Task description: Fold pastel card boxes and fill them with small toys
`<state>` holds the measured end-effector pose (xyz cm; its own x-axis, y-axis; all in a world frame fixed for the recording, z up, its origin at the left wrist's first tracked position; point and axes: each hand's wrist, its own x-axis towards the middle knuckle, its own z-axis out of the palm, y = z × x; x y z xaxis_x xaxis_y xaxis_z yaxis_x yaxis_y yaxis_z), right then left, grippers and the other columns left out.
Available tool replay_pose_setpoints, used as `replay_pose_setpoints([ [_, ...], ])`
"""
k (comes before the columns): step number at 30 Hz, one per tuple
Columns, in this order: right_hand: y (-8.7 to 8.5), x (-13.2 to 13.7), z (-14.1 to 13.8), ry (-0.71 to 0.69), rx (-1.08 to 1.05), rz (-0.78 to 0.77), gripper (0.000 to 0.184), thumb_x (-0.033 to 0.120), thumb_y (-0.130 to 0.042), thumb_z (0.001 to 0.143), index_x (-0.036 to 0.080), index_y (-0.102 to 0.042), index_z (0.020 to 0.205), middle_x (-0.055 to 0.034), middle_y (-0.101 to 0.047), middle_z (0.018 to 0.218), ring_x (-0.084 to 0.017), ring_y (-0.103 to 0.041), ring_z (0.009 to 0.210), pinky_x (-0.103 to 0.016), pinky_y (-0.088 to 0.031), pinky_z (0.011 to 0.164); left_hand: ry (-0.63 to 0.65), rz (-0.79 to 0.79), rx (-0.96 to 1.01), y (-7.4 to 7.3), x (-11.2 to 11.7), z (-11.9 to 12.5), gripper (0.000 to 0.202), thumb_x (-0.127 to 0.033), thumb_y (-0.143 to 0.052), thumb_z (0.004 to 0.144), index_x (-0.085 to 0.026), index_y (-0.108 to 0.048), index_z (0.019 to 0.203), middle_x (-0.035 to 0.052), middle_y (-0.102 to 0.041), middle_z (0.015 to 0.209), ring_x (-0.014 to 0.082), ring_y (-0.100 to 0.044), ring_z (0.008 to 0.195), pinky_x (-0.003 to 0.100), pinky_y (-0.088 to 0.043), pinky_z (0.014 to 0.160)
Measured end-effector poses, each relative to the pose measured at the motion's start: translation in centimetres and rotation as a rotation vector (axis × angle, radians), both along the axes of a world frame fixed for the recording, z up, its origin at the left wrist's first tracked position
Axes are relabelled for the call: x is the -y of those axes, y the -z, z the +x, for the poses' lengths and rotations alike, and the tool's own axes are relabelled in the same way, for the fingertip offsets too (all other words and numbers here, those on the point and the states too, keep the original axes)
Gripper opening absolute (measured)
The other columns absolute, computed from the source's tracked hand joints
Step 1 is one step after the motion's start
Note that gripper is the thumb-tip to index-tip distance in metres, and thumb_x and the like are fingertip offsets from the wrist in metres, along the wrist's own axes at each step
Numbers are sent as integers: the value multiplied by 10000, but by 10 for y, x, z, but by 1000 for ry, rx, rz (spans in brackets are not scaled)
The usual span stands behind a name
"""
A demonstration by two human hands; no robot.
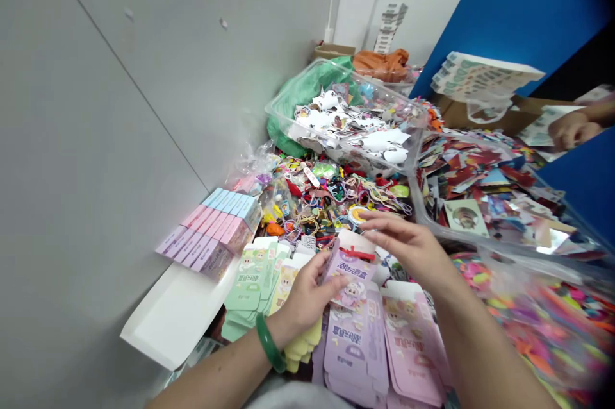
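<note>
My left hand (307,297), with a green bangle (269,345) on the wrist, grips a small purple printed box (350,277) from the left side. My right hand (408,245) hovers over the box's open top with fingers spread, touching its white flap near a red piece (358,254). Flat purple and pink box blanks (384,345) lie under both hands. Green and yellow flat blanks (254,281) are stacked to the left.
A row of folded pink and blue boxes (211,233) sits on a white tray (173,316) by the grey wall. Beyond lie loose colourful hair ties (336,194), a clear bin of stickers (350,120), cards (480,184) and another person's hand (574,130) at right.
</note>
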<state>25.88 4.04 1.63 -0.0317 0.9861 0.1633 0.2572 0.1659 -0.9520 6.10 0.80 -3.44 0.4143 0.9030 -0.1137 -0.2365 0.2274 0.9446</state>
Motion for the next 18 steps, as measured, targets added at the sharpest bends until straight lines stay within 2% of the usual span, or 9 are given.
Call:
replay_pose_setpoints([
  [2, -1, -4, 5, 63, -25, 0, 321, 545, -735, 706, 232, -741, 777, -81, -714, 972, -262, -641, 989, -430, -473, 923, -10, -17, 17, 1, 1, -2, 396, -298, -737, 788, -186, -604, 1144, 80, -686, 1161, 214, -632, 1035, 319, -490, 892],
  [4, -2, -4, 6, 33, 27, 15, 328, 552, -726, 709, 229, -730, 769, -80, -699, 933, -260, -639, 953, -419, -495, 871, -41, -27, 19, 2, 1, -5, 403, -291, -750, 774, -181, -602, 1133, 82, -685, 1158, 213, -632, 1036, 317, -489, 893],
  [9, 0, 7, -11, -115, 299, 73, 193, 442, -716, 744, 268, -759, 817, -89, -612, 1275, -303, -530, 1222, -492, -386, 1037, -93, -30, 4, 1, -2, -11, 410, -300, -747, 771, -169, -590, 1127, 85, -684, 1116, 209, -635, 1003, 316, -498, 867],
  [13, 1, 11, -18, -124, 346, 99, 196, 397, -614, 827, 256, -750, 823, -91, -628, 1274, -287, -537, 1230, -503, -376, 1055, -102, 41, -21, 2, -5, -13, 363, -268, -718, 798, -189, -595, 1130, 69, -670, 1142, 198, -620, 1031, 313, -479, 907],
  [18, -13, 15, -4, -133, 382, 93, 260, 417, -556, 867, 260, -756, 817, -80, -617, 1302, -291, -552, 1214, -514, -411, 1031, -66, 153, -149, 2, -7, -17, 341, -254, -688, 819, -205, -613, 1148, 60, -673, 1140, 213, -607, 1061, 328, -463, 937],
])
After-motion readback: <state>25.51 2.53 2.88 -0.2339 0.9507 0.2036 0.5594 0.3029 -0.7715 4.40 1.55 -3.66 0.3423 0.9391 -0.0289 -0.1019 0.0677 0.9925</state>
